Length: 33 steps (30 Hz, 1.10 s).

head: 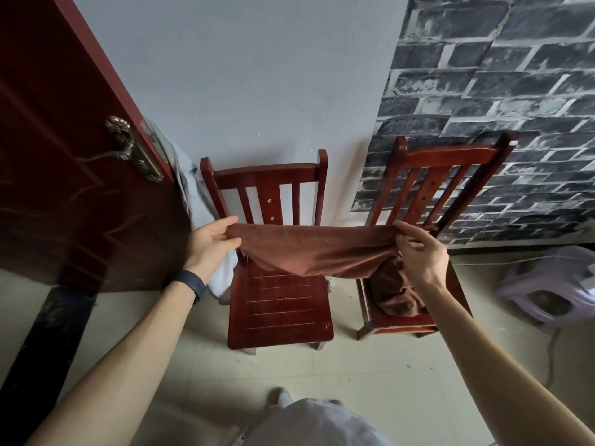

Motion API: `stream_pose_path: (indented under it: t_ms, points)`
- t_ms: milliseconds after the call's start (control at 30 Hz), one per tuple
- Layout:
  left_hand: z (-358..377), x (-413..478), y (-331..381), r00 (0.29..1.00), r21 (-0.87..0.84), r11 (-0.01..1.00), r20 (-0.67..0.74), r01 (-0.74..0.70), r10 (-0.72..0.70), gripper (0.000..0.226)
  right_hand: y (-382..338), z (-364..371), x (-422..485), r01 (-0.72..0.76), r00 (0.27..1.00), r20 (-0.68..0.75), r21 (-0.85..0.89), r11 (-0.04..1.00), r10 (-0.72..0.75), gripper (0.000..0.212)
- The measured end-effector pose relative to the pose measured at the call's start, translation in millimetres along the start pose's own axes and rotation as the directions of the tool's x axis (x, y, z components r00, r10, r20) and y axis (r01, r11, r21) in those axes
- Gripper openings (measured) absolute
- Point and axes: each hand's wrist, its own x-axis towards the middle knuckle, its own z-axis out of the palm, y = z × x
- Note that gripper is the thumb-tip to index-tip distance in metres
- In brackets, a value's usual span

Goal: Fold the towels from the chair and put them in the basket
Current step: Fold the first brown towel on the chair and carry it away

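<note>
The left chair (280, 304) has its seat bare toward the front edge. A towel heap (394, 294) covers the right chair (399, 324) seat.

Between the two grips the towel (315, 252) was matt, napped cloth; beneath it the chair (280, 304) shone as varnished wood; right of the grip, a smooth plastic stool (547, 284).

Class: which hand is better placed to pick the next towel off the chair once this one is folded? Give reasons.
Probably right. The right hand hangs over the pile on the right chair; the left hand is farther off, by the left chair. Both pinch the towel.
</note>
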Motion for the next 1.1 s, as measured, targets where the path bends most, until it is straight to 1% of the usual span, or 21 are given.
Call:
stream_pose_path:
  t_ms: [33,133,233,300,400,467,500,567,633,700,767,833,967,1033,1100]
  points:
    - [1,-3,-5,1.0,0.072,0.997,0.016,-0.012,0.011,0.051,8,0,-3,-0.021,1.0,0.015,0.009,1.0,0.02,0.033]
    - [5,-12,-31,0.998,0.252,0.967,0.057,-0.028,0.014,0.05,35,3,-16,-0.171,0.983,0.079,0.036,0.985,0.167,0.037]
    - [7,-28,-64,1.0,0.458,0.889,0.029,-0.018,0.006,0.035,58,8,-37,-0.279,0.954,0.124,0.032,0.96,0.273,0.04]
    - [7,-44,-89,1.0,0.559,0.829,-0.003,0.011,-0.011,0.03,71,8,-54,-0.319,0.939,0.144,0.03,0.947,0.312,0.034]
    - [3,-71,-126,0.994,0.658,0.748,-0.01,0.092,-0.113,0.027,94,8,-79,-0.324,0.929,0.167,-0.073,0.943,0.331,0.032]
    - [-2,-88,-143,0.986,0.714,0.689,-0.01,0.122,-0.164,0.024,111,9,-91,-0.352,0.902,0.214,-0.138,0.926,0.375,0.032]
    - [-5,-95,-149,0.985,0.739,0.661,-0.017,0.129,-0.172,0.023,118,10,-95,-0.37,0.886,0.234,-0.165,0.914,0.4,0.034]
    - [-10,-100,-159,0.986,0.769,0.626,-0.034,0.129,-0.16,0.021,130,16,-99,-0.374,0.878,0.219,-0.24,0.896,0.425,0.04]
    - [-11,-93,-166,0.986,0.795,0.591,-0.047,0.133,-0.16,0.023,132,28,-97,-0.33,0.886,0.21,-0.339,0.881,0.413,0.037]
    - [-9,-75,-174,0.984,0.828,0.544,-0.054,0.138,-0.167,0.026,131,47,-87,-0.294,0.882,0.242,-0.388,0.874,0.404,0.033]
    - [-4,-51,-184,0.982,0.843,0.52,-0.043,0.134,-0.183,0.027,134,72,-71,-0.267,0.885,0.258,-0.403,0.875,0.389,0.031]
    - [0,-21,-197,0.976,0.856,0.498,-0.034,0.14,-0.216,0.027,138,99,-51,-0.259,0.897,0.236,-0.403,0.878,0.373,0.03]
    - [10,51,-223,0.961,0.907,0.405,0.003,0.114,-0.276,0.027,160,154,-7,-0.31,0.897,0.183,-0.386,0.869,0.401,0.03]
    - [18,89,-234,0.957,0.912,0.394,0.008,0.111,-0.289,0.027,186,178,15,-0.304,0.899,0.183,-0.391,0.869,0.397,0.031]
    - [26,125,-249,0.952,0.895,0.423,-0.009,0.144,-0.306,0.025,231,200,42,-0.317,0.893,0.186,-0.385,0.867,0.409,0.033]
